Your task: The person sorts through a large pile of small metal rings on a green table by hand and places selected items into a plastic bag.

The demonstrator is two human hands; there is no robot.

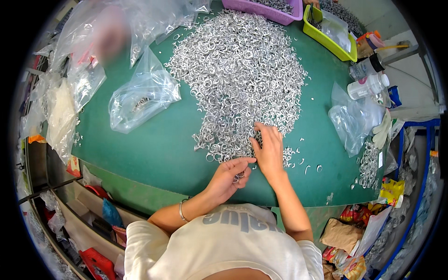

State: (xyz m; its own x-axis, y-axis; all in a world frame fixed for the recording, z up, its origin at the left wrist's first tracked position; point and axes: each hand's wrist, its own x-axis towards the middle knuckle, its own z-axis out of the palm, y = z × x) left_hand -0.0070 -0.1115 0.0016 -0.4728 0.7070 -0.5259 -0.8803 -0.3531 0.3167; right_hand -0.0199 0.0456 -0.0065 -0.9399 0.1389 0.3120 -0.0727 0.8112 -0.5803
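Note:
A wide heap of small silver metal rings (242, 70) covers the middle of the green table (154, 158). At the heap's near edge, my left hand (228, 179) is closed, with several rings (238, 177) cupped in its curled fingers. Its index finger points right, close to my right wrist. My right hand (269, 151) lies palm down at the lower right of the heap. Its thumb and fingers are apart, and the fingertips touch the rings. Whether a ring sits under those fingertips is hidden.
A clear bag (144, 95) with a few rings lies left of the heap. Purple (266, 10) and lime-green (329, 37) baskets stand at the back. To the right are a white bottle (368, 87), another clear bag (350, 119) and a smaller ring pile (368, 165).

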